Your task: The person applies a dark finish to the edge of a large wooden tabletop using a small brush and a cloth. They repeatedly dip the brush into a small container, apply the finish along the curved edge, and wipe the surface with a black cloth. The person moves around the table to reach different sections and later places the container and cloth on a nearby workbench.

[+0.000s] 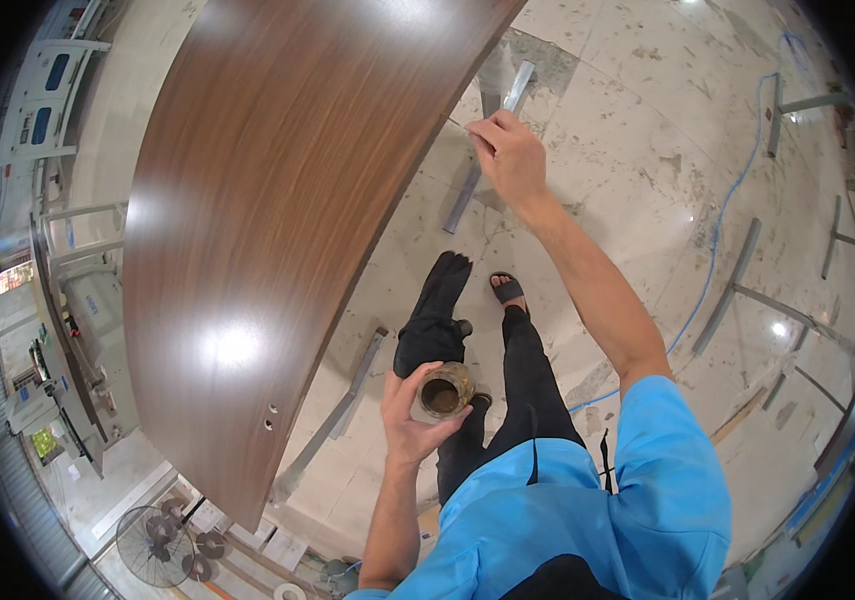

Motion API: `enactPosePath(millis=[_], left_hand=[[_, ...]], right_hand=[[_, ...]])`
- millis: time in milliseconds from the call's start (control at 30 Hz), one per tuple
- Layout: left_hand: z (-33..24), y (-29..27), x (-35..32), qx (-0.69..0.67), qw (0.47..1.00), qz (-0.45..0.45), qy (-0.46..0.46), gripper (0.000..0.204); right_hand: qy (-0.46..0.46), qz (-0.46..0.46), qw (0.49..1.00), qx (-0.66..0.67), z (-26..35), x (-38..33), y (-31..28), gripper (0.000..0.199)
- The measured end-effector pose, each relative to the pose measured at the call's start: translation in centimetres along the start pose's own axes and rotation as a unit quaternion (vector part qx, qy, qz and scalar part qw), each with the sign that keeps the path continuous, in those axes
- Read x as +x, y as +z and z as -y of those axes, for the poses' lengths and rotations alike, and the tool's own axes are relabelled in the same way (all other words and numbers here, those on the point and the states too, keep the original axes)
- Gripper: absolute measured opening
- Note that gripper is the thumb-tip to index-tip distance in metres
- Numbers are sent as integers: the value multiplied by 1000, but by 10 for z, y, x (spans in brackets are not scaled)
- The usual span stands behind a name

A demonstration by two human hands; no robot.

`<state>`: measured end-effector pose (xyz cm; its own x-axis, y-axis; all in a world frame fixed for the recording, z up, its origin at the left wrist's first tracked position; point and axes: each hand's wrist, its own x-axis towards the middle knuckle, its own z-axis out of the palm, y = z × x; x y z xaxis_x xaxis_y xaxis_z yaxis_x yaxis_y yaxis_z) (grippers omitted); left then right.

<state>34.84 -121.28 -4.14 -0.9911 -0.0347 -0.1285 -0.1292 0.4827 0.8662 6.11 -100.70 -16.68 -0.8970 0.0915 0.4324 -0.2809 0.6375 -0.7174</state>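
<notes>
My left hand is wrapped round a clear jar with a dark opening and brownish stuff in it. The jar is near my body, to the right of the panel. My right hand is stretched forward beside the right edge of a large brown wood-grain panel. Its thumb and forefinger are pinched together near that edge; whatever they hold, if anything, is too small to name. Two small holes show near the panel's close end. A black cloth-like item appears just beyond the jar.
Metal stand legs stick out below the panel. A blue hose runs across the stained tile floor. More grey metal stands are at the right. A fan stands at the lower left, with machines along the left.
</notes>
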Motion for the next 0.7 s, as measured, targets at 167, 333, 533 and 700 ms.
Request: enactPosePath(millis=[167,333,533,700], left_hand=[[-3,2,2,-1,1000,-7,-11,69],[-6,3,8,18,1000,14,-3,71],[-2,11,10,17,1000,6,-11,70],[-7,15,10,86,996,11,7,69]], right_hand=[[51,4,997,61,-1,1,-2,9],[64,55,992,90,-2,8,-3,10],[63,79,993,67,-8,2,1,12],[34,57,998,23,-10,1,6,15]])
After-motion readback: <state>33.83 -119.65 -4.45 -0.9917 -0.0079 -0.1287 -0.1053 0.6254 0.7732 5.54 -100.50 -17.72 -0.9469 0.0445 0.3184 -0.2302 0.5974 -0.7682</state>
